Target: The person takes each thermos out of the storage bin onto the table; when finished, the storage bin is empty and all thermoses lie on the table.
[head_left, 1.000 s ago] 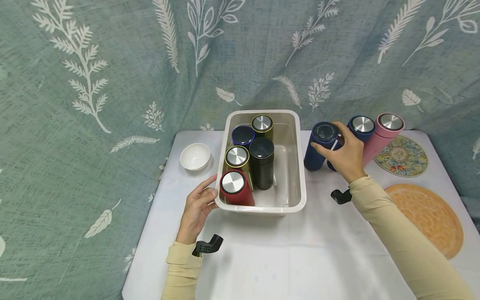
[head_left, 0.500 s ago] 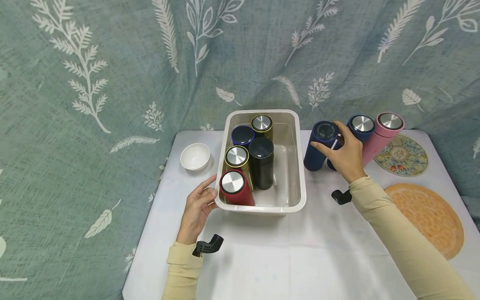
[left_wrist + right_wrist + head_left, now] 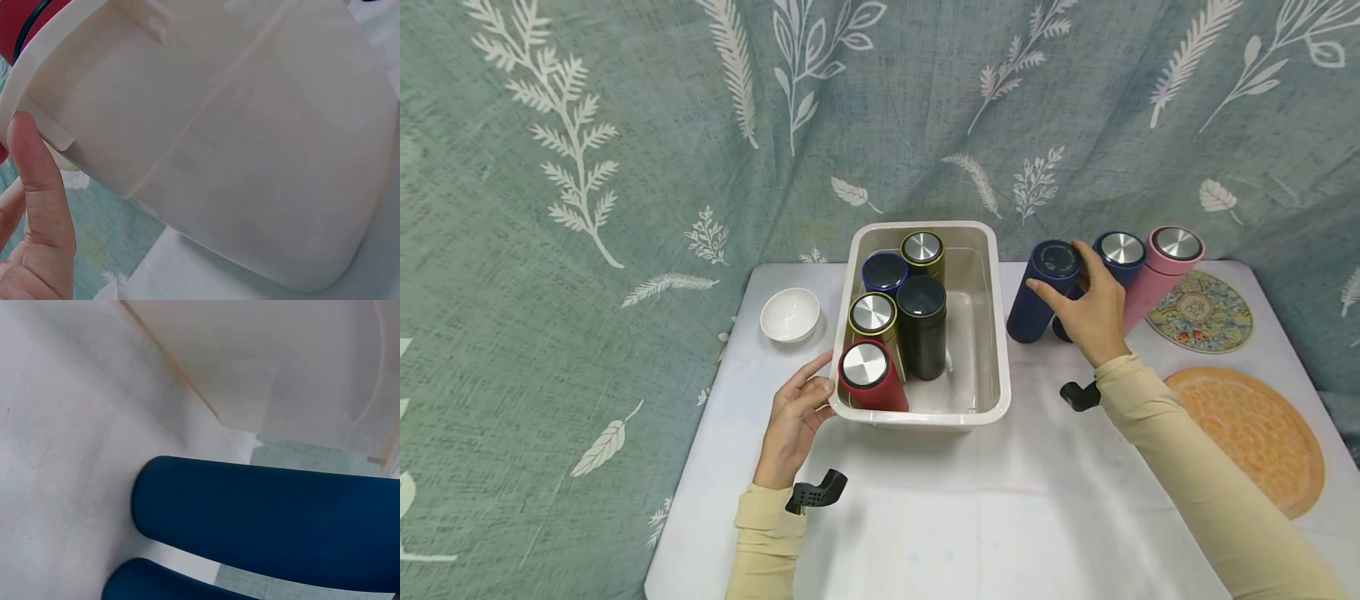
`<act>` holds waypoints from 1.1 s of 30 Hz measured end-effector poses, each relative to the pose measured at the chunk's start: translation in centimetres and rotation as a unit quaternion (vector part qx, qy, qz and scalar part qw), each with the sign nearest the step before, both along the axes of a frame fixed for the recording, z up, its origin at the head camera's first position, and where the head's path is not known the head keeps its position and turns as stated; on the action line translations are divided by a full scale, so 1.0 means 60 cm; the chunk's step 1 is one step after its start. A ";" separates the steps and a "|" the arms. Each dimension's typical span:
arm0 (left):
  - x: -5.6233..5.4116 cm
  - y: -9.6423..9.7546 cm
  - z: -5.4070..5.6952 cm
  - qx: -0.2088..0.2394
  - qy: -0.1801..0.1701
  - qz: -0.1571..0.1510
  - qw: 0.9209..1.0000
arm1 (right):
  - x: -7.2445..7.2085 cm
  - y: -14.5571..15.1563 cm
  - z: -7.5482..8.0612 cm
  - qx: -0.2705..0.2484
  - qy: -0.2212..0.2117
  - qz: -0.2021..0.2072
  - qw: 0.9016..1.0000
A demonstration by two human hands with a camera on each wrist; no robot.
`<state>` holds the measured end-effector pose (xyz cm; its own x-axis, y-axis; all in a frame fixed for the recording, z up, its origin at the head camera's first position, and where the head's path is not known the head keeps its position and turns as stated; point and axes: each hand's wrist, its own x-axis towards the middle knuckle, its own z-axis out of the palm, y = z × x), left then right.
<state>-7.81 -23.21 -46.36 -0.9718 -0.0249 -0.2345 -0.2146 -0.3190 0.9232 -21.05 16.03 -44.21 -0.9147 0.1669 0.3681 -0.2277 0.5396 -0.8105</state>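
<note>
A white bowl is set near the far left corner of the worktop, and a pale bin is pinched at its near left corner by the left hand. Just right of the bin, towards the worktop's far edge, a dark blue bottle is gripped near its top by the right hand; whether its base is lifted cannot quite be told.

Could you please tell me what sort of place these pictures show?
Probably an indoor recording corner: leaf-printed cloth hangs behind a white table, on which a bin of bottles stands, and two small black wrist devices are visible.
</note>
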 end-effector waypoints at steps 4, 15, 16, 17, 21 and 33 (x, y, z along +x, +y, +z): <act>-0.001 0.000 -0.001 0.001 0.000 0.003 1.000 | 0.001 0.001 0.001 -0.002 -0.007 0.000 1.000; 0.000 0.000 0.000 0.002 0.003 0.004 1.000 | 0.017 -0.001 0.017 -0.014 -0.003 -0.005 1.000; 0.000 0.001 0.000 0.003 0.003 0.004 1.000 | 0.019 -0.001 0.019 -0.017 -0.003 -0.008 1.000; 0.000 0.001 0.000 0.004 0.004 0.003 1.000 | 0.021 -0.001 0.021 -0.018 -0.004 -0.010 1.000; 0.000 0.001 0.000 0.005 0.006 0.004 1.000 | 0.033 -0.004 0.028 -0.014 -0.005 -0.014 1.000; 0.003 0.000 0.000 0.002 0.010 -0.001 1.000 | 0.075 -0.021 0.053 -0.026 0.025 -0.024 0.999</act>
